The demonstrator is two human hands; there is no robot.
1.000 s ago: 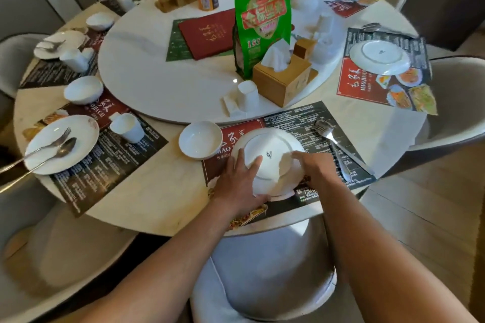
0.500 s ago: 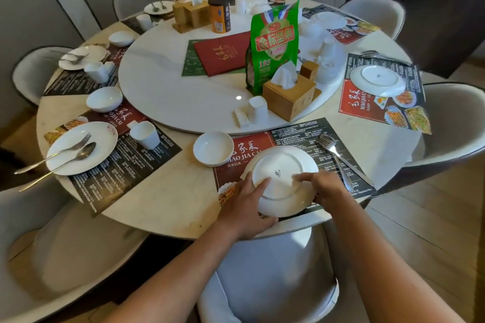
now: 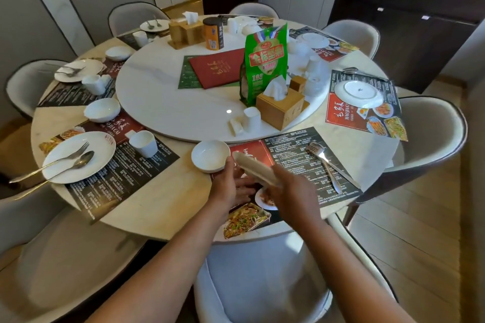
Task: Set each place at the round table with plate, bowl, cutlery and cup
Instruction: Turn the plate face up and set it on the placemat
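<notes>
Head view shows a white plate [image 3: 256, 168] tilted on edge above the near placemat [image 3: 296, 165] at 6 o'clock of the round worktop [image 3: 168, 204]. Both hands are on the plate: the right hand [image 3: 291, 191] grips its near rim with curled fingers, and the left hand [image 3: 231, 186] supports it from the left, fingers spread beneath. A white bowl [image 3: 210, 156] sits just beside the left hand, toward 11 o'clock of the plate. Toward 3 o'clock, a fork [image 3: 324, 162] and a second utensil lie on the same placemat, apart from the hands.
</notes>
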